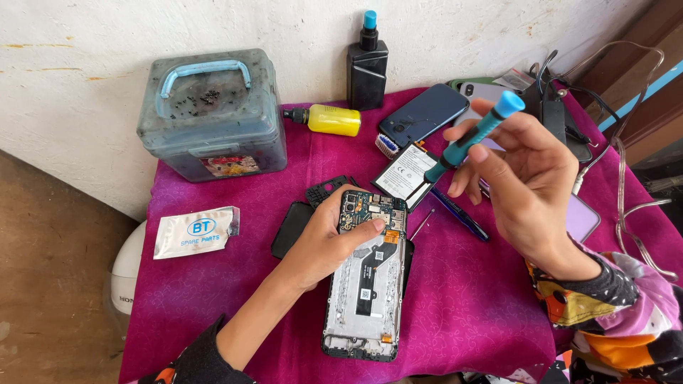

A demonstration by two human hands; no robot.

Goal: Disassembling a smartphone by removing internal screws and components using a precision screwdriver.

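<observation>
**me:** Head cam view, only one I've got. My left hand (324, 238) is pressing down on the opened phone (366, 274), which lies flat on the magenta cloth over the surface (213, 284), lower middle of the frame. Fingers wrap the left edge, thumb sits on the circuit board (371, 211) at the top end. My right hand (530, 188) is up in the right half of the frame, closed around a blue screwdriver (469, 139), tip pointing down-left over the loose battery (405, 173).

**reply:** How does that frame handle?

**me:** Light and thin, I'd say, and stiff along the rim but fragile in the middle: bare board, flex ribbons, connectors. I'd grip it by the metal side edges and keep off the black flex cable (375, 259). The cloth probably stops it sliding. The screwdriver is slim, so a fingertip pinch near the cap seems right.

**reply:** What's the rest?

**me:** Grey box (212, 117) upper left, yellow bottle (329, 119), black spray bottle (367, 64), another phone (423, 114).
</observation>
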